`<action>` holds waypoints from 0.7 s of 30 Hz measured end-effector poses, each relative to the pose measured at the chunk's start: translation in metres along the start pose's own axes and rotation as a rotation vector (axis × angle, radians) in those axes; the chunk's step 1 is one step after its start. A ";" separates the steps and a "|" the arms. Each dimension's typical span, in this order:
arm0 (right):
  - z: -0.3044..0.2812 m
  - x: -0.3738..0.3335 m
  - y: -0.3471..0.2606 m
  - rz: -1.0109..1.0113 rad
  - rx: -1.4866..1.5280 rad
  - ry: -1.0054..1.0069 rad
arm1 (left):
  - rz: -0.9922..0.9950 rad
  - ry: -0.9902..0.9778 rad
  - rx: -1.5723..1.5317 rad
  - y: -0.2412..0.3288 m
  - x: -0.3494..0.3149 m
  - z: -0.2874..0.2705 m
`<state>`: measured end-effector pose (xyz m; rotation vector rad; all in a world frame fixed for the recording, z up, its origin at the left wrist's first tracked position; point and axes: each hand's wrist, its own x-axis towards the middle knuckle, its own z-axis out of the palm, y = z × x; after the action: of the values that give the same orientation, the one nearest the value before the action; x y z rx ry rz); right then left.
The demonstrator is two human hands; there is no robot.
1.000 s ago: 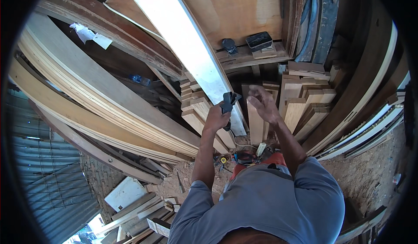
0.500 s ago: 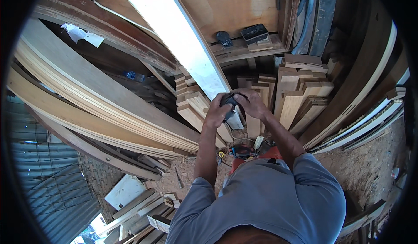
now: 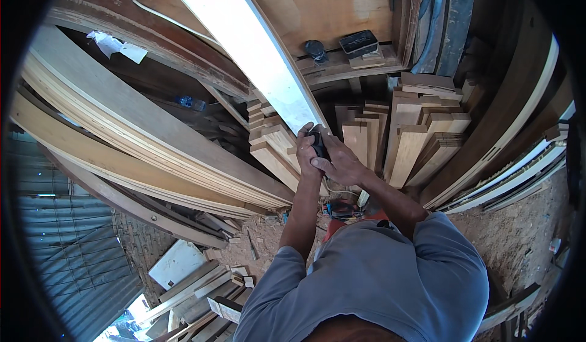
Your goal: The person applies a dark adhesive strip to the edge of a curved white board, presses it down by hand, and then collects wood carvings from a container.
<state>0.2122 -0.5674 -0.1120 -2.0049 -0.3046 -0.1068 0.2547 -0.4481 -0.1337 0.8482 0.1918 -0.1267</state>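
Black handheld object [image 3: 318,147] on my head view: it's held up in front of a long white board [image 3: 244,40]. Left hand [image 3: 307,152] is curled round it, right hand [image 3: 343,164] clasped over the other side. So it's gripped already; what's left, honestly can't tell.
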 end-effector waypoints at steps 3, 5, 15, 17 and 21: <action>0.002 0.005 0.015 0.012 0.059 -0.001 | -0.029 -0.065 -0.017 -0.004 -0.001 0.001; -0.003 0.007 0.016 0.061 0.162 -0.012 | -0.104 -0.187 -0.083 -0.007 -0.004 -0.013; 0.014 0.000 0.040 0.143 0.455 0.126 | 0.044 0.016 0.346 -0.029 -0.006 0.002; 0.014 0.008 0.057 0.220 0.707 0.120 | 0.016 -0.028 0.397 -0.021 0.002 0.010; -0.007 0.022 0.063 0.443 0.823 0.141 | 0.296 -0.074 0.878 0.007 0.047 -0.020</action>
<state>0.2498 -0.5960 -0.1596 -1.1968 0.1780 0.1408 0.2995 -0.4305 -0.1518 1.7316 -0.0771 0.0469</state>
